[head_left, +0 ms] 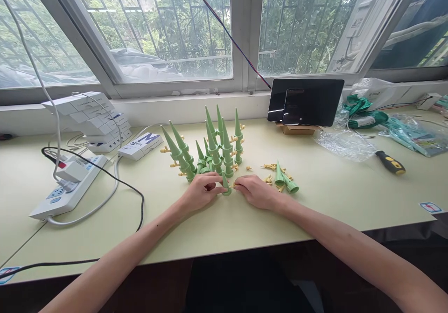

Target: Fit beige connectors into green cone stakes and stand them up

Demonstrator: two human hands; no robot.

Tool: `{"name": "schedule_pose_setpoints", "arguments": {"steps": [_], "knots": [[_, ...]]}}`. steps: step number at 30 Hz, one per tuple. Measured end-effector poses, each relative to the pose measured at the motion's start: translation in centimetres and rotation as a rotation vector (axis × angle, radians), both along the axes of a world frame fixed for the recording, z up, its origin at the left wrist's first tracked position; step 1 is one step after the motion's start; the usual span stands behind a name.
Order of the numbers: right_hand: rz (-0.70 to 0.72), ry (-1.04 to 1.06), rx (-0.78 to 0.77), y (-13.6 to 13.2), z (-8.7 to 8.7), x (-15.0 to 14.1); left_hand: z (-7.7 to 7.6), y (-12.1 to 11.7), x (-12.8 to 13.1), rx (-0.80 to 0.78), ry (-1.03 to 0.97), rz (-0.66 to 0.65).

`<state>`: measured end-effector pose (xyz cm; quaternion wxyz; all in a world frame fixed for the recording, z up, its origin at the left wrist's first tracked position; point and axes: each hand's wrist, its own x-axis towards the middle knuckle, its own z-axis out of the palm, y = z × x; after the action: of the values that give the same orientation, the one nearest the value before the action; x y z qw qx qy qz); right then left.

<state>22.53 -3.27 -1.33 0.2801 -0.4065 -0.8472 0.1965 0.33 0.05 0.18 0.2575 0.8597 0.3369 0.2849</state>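
Observation:
My left hand (203, 191) pinches a small green watering spike (226, 185), which stands point-up on the table. From the right, my right hand (255, 191) closes its fingertips on a small yellow valve (234, 186) at the spike's lower side; whether the two are joined I cannot tell. Just behind my hands stand several taller green spikes (213, 149), many with yellow valves sticking out sideways. Right of my right hand lie loose green cones (279, 175) among a scatter of yellow valves (273, 166). One more yellow valve (249, 168) lies alone between the groups.
At the left are a white power strip (70, 187) with cables, a stack of white boxes (89, 121) and a single box (141, 146). A tablet (315, 100) leans at the back right. A screwdriver (390, 162) and plastic bags (413, 133) lie at the far right.

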Motion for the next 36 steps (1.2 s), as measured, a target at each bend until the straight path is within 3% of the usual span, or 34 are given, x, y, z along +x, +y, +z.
{"name": "schedule_pose_setpoints", "arguments": {"steps": [11, 24, 36], "knots": [[-0.031, -0.098, -0.035, -0.05, 0.31, -0.14, -0.08, 0.02, -0.08, -0.001, -0.011, -0.018], [0.013, -0.014, 0.091, -0.04, -0.24, -0.01, -0.02, -0.19, 0.08, -0.030, -0.026, -0.002], [0.013, -0.093, 0.114, -0.06, -0.24, -0.09, -0.17, -0.22, 0.02, -0.046, -0.034, -0.009]]}}
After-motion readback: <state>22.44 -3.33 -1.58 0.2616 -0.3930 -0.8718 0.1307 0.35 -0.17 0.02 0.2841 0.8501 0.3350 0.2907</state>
